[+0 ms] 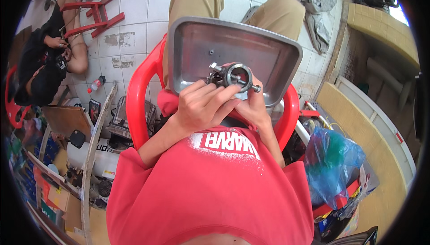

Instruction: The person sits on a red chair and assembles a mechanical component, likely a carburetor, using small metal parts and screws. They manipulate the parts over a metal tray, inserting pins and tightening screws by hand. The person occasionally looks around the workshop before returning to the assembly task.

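Both my hands hold a dark metal ring clamp (230, 69) above the tray on my lap. Its round opening faces up, and bolts stick out at its upper left and lower right. My left hand (200, 105) closes on its near left side, with bent fingertips pressed against the metal. From the right, my right hand (254, 108) grips it, and some of those fingers are hidden behind the ring. Beneath lies the grey metal tray (273, 57), tilted across my thighs. A small nut (211, 52) rests in it.
A red plastic chair (135, 106) surrounds me. At the left, another person (42, 52) sits low near a red stool (99, 14). Shelves with mixed goods line the lower left. A blue plastic bag (333, 164) lies at the right, and a grey cloth (317, 10) on the tiled floor.
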The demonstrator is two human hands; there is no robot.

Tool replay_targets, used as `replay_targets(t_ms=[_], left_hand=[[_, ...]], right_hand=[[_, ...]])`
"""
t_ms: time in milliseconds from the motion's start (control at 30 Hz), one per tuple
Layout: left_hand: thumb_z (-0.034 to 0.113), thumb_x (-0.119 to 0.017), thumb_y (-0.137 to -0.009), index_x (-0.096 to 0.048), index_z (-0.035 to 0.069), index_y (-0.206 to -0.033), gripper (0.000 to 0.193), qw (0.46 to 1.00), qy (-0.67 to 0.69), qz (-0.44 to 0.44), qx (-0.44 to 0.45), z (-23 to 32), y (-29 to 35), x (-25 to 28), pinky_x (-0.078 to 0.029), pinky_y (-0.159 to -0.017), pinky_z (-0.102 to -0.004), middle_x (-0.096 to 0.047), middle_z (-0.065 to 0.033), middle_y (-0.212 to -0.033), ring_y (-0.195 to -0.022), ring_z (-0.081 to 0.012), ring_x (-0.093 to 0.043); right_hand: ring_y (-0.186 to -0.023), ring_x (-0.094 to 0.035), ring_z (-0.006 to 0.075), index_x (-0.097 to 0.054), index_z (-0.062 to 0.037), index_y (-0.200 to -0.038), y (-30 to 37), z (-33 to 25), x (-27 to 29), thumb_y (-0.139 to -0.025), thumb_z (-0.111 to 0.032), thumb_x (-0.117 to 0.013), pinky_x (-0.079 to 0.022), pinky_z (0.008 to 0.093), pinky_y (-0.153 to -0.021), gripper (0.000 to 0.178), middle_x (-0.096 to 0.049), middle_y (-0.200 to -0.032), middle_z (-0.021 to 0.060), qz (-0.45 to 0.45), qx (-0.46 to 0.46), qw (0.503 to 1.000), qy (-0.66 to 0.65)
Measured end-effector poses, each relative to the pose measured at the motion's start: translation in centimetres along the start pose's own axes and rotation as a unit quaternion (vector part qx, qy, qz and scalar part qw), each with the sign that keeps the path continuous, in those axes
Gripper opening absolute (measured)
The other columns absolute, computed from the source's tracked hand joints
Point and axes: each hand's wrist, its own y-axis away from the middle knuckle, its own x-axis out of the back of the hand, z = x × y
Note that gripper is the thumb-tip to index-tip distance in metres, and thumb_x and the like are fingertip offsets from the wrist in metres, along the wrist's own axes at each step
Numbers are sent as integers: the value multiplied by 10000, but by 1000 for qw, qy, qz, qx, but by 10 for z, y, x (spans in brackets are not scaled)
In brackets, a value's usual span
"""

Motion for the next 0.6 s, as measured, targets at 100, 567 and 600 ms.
replay_targets(t_ms=[100, 567, 600], left_hand=[[255, -758, -914, -621, 52, -1285, 445, 994, -17, -27, 100, -3, -17, 7, -450, -577, -335, -636, -20, -768, -590, -197, -589], [254, -723, -942, -473, -18, -1291, 508, 927, -152, 68, 335, -46, 14, 23, -508, -859, -481, -543, -209, -1137, -1016, -385, -586], [291, -685, -976, -466, -25, -1288, 496, 923, -159, 65, 344, -50, 18, 23, -513, -843, -498, -562, -228, -1127, -996, -414, -606]], right_hand=[[-930, -725, 167, -588, 29, -1212, -4, 2, -2, -896, -35, -768, -583, 289, -790, 369, -736, -1031, 91, 129, -46, 991, -13], [-925, -749, 239, -556, 70, -1252, 27, 1, 26, -1056, -113, -583, -604, 316, -755, 269, -709, -1118, 166, 165, -58, 981, 81], [-915, -740, 222, -564, 66, -1265, 33, -8, 34, -1051, -110, -591, -590, 314, -760, 279, -703, -1139, 156, 175, -26, 970, 167]])
